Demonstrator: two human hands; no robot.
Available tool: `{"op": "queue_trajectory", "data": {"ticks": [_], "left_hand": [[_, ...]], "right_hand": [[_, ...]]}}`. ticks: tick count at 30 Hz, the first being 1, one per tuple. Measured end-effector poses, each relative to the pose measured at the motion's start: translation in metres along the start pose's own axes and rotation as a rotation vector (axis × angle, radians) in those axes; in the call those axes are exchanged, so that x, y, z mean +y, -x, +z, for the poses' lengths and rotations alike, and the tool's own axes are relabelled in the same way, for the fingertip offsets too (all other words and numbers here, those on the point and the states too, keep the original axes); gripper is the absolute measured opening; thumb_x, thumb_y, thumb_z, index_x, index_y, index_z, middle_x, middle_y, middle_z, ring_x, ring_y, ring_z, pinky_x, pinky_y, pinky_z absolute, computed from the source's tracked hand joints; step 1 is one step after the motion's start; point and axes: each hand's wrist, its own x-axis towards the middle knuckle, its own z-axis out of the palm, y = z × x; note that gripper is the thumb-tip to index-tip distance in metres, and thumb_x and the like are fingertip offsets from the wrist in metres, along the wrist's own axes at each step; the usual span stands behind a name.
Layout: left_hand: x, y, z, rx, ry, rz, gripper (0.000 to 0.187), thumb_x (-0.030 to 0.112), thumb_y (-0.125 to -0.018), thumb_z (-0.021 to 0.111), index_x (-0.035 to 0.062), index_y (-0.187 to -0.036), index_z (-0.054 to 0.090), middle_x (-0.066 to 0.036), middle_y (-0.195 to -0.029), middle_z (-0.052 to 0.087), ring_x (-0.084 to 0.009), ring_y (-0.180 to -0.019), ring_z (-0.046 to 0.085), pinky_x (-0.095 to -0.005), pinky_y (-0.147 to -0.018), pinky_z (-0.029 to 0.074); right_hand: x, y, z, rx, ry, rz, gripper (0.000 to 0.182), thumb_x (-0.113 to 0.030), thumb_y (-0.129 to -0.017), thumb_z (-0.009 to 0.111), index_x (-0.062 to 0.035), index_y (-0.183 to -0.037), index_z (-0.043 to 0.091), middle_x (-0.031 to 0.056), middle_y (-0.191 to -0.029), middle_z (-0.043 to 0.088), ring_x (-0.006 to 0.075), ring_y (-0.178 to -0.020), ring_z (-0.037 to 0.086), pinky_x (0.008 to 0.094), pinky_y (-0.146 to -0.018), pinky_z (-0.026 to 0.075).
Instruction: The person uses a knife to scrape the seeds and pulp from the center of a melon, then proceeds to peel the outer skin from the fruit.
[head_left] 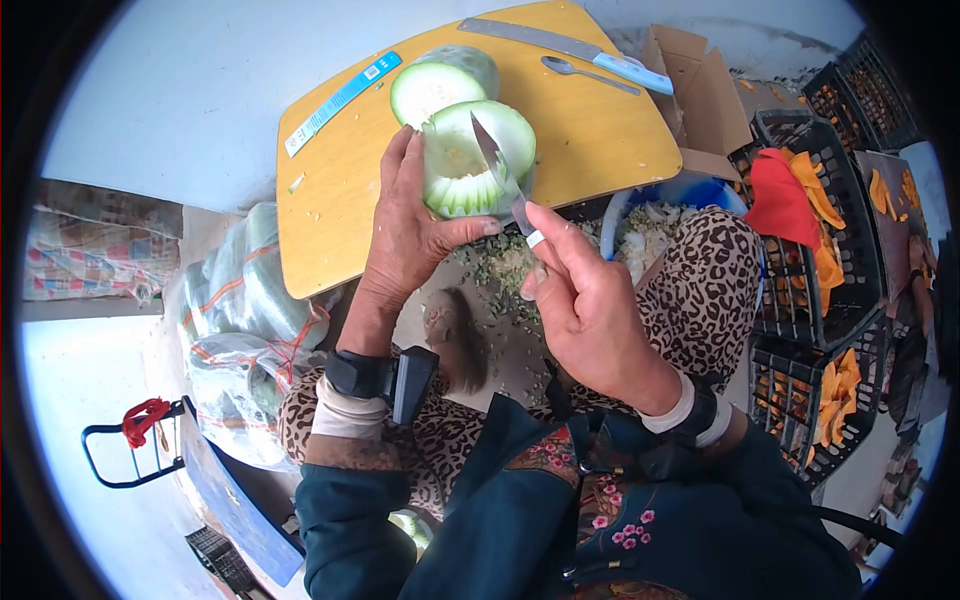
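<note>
My left hand (405,225) is wrapped around the left side of a hollowed winter melon half (515,135), its thumb along the lower edge. The melon's opening faces me at the front edge of the yellow table (600,140), and a row of scored cuts runs along its lower rim. In my right hand (595,320) is a small knife (492,150) with a white handle, closed in my fingers. Its blade lies across the right part of the opening. Behind stands another winter melon piece (425,92), cut face showing pale flesh.
On the table lie a blue knife sleeve (345,103), a long knife (545,38) and a spoon (590,74). A blue-rimmed basin (610,225) with scraps sits below right. Black crates (785,400) hold orange slices. Plastic bags (245,310) stand left; a cardboard box (705,95) stands right.
</note>
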Motion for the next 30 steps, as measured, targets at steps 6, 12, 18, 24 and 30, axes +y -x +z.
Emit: {"op": "queue_trajectory", "data": {"ticks": [6,12,18,24,30], "left_hand": [[0.002,0.001,0.001,0.004,-0.018,-0.015,0.126,0.050,-0.051,0.089,-0.0128,-0.142,0.027,-0.027,-0.146,0.029,-0.0386,-0.132,0.041,-0.0408,-0.109,0.039],[0.004,0.000,-0.001,-0.002,-0.016,-0.015,0.126,0.048,-0.051,0.090,-0.0127,-0.142,0.028,-0.026,-0.146,0.029,-0.0384,-0.132,0.040,-0.0408,-0.109,0.038],[0.001,0.000,-0.001,0.002,0.016,-0.008,0.125,0.048,-0.051,0.090,-0.0126,-0.142,0.028,-0.026,-0.146,0.029,-0.0376,-0.133,0.040,-0.0410,-0.109,0.038],[-0.002,0.000,-0.001,0.006,0.043,-0.007,0.123,0.048,-0.053,0.090,-0.0121,-0.142,0.028,-0.025,-0.145,0.030,-0.0363,-0.133,0.040,-0.0410,-0.109,0.039],[0.001,0.000,-0.003,0.009,0.060,-0.024,0.118,0.051,-0.056,0.088,-0.0068,-0.142,0.032,-0.023,-0.142,0.033,-0.0357,-0.131,0.042,-0.0423,-0.107,0.039]], "right_hand": [[0.003,0.002,0.004,0.026,0.018,-0.053,0.049,0.006,-0.086,0.050,0.0025,-0.135,0.044,0.0259,-0.100,0.063,0.0340,-0.089,0.062,0.0391,-0.079,0.052],[0.005,0.007,0.005,0.035,0.043,-0.112,0.049,0.005,-0.086,0.049,0.0046,-0.134,0.044,0.0314,-0.109,0.061,0.0451,-0.100,0.062,0.0439,-0.083,0.052],[0.013,0.015,0.003,-0.008,-0.115,-0.040,0.049,0.004,-0.089,0.048,0.0030,-0.137,0.042,0.0233,-0.102,0.065,0.0291,-0.088,0.068,0.0364,-0.079,0.053],[0.013,0.019,-0.011,-0.116,-0.613,0.224,0.049,0.001,-0.094,0.045,-0.0018,-0.142,0.038,0.0077,-0.086,0.060,0.0056,-0.058,0.051,0.0216,-0.055,0.045],[0.021,0.020,-0.029,-0.220,-0.783,0.328,0.049,-0.002,-0.096,0.044,-0.0039,-0.144,0.036,0.0077,-0.086,0.060,0.0015,-0.049,0.041,0.0170,-0.044,0.034]]}}
